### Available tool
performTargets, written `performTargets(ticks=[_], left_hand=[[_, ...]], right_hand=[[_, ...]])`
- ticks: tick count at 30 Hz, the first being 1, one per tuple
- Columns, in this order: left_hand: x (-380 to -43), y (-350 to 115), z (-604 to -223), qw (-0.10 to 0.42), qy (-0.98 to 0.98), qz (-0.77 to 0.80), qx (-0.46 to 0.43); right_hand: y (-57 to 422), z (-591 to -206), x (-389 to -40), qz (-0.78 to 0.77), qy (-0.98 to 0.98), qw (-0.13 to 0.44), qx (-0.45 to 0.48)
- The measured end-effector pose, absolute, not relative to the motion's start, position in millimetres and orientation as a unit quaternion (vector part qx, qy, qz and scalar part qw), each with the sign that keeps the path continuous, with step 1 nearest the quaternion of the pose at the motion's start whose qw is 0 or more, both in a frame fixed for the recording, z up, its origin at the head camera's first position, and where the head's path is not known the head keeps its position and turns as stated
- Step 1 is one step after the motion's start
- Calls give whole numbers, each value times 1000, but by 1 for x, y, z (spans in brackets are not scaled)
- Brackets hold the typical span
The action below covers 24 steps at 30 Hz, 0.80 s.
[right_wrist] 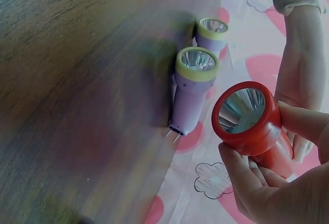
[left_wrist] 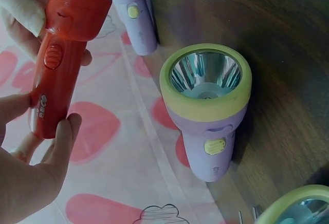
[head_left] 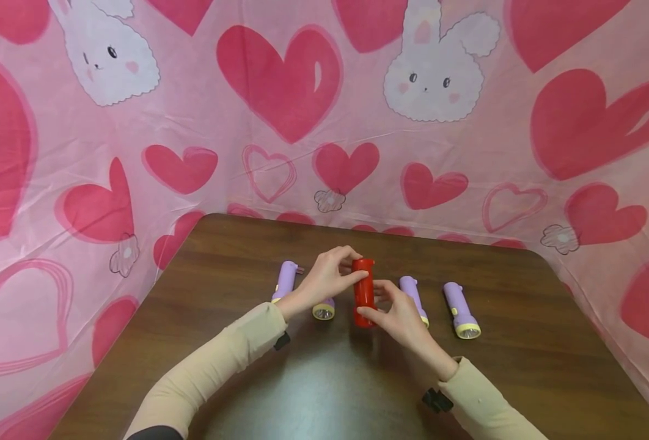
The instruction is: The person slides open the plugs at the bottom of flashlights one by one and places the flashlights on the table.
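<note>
Red flashlight (head_left: pixel 364 294) between both hands (head_left: pixel 327 276), seemingly held above tabletop (head_left: pixel 302 385).

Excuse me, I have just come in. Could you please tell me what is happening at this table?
A person is holding a red flashlight with both hands. The left hand grips it near the tail end, and the right hand grips it near the lens end, which is nearer the person. Four purple flashlights with yellow rims lie on the wooden table, two to each side of the red one; neither hand is holding any of these.
</note>
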<state>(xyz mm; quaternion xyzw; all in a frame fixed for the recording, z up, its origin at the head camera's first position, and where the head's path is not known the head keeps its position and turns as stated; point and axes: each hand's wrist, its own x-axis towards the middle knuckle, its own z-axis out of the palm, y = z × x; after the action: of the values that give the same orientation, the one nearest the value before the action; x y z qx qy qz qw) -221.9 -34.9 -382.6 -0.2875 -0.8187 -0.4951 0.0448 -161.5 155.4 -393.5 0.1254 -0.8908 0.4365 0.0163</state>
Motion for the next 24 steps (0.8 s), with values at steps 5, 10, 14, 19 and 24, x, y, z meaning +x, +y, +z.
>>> performTargets(ticks=[5,10,14,19,24], left_hand=[[-222,-34,-381,62,-822,-486,-290],[-221,-33,-378,70,-828,-476,-289],[-221,-32,-376,74,-831,-472,-285],[-221,-32,-377,73,-835,-466,-283],[-220,-32,-378,71,-833,-469,-285]], right_hand=[[155,-394,-162,439,-888,26,135],[154,-393,-161,440,-887,30,134],[153,-391,-161,440,-888,28,133],[153,-391,-161,438,-888,29,136],[152,-392,-161,442,-886,31,139]])
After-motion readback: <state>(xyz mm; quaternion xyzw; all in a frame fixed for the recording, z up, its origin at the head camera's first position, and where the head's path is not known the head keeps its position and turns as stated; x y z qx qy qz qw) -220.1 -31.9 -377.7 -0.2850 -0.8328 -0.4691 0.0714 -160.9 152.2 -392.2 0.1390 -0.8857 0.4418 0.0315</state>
